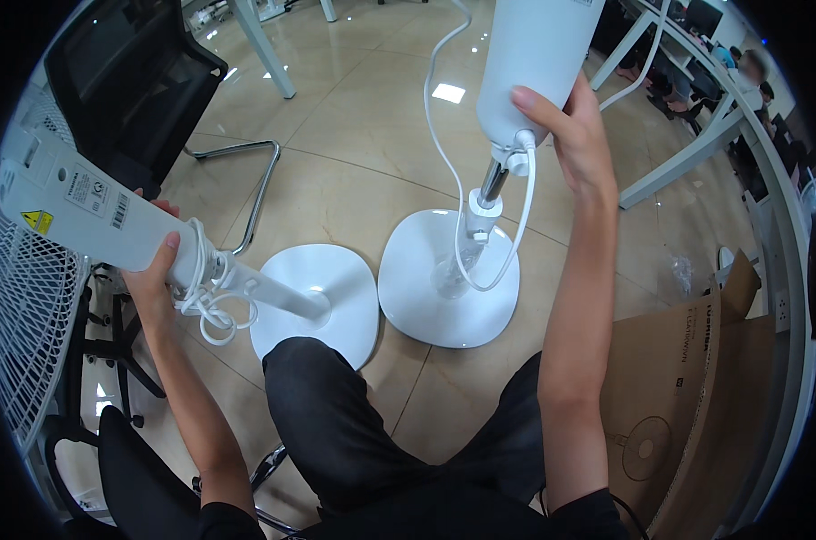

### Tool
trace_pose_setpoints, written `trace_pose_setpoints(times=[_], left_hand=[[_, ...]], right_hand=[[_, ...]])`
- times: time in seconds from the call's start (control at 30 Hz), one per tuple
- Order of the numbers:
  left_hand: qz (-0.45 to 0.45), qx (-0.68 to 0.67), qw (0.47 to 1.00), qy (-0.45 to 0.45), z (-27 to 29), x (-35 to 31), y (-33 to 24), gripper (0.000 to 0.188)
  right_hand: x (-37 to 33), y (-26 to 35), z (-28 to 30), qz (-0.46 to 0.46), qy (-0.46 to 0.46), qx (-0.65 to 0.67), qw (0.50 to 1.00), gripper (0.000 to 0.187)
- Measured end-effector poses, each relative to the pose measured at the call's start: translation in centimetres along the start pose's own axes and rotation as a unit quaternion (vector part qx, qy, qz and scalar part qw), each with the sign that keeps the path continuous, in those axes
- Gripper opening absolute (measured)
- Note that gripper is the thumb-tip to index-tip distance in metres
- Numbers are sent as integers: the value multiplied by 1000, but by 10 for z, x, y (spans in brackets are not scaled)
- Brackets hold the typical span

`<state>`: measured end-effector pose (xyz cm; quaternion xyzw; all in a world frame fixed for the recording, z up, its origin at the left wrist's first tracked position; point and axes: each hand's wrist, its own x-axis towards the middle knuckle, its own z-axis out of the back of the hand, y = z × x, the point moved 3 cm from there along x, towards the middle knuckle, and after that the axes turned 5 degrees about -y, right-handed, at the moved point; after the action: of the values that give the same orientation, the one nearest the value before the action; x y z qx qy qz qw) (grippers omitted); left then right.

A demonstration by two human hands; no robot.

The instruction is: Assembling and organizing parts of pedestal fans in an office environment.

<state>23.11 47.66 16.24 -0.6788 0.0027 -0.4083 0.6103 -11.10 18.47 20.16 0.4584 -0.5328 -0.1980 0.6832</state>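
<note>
Two white pedestal fans stand side by side on the floor before my knees; their heads are out of view or cannot be made out. My left hand (152,270) is wrapped round the lower end of the left fan's column (97,211), which leans to the left. A coiled white cord (205,301) hangs beside that hand, near the pole. My right hand (577,135) grips the bottom of the right fan's column (534,63), with the thumb across its front. From that column a white cord (527,207) loops down past the metal pole (492,183). Both rounded white bases (336,270) (408,306) lie flat, nearly touching.
A black chair (129,90) stands at the far left, above a white mesh panel (25,315) along the left edge. An opened cardboard box (651,387) sits at my right under a desk. White desk legs (682,157) rise at the right; people sit beyond.
</note>
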Motion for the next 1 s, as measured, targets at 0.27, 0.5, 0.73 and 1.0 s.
trace_pose_setpoints(times=[0.27,0.5,0.73,1.0], left_hand=[[-3,58,998,-6,2,0,-1,69],[9,60,998,-15,3,-1,-2,65],[7,60,998,-8,0,-1,-1,66],[11,47,999,-1,8,-4,1,69]], right_hand=[[-1,-1,-11,53,-119,-55,990,60],[-7,-1,-15,79,-172,-81,979,61],[1,1,-6,24,-91,-78,993,55],[4,-11,-10,-6,-8,-4,1000,52]])
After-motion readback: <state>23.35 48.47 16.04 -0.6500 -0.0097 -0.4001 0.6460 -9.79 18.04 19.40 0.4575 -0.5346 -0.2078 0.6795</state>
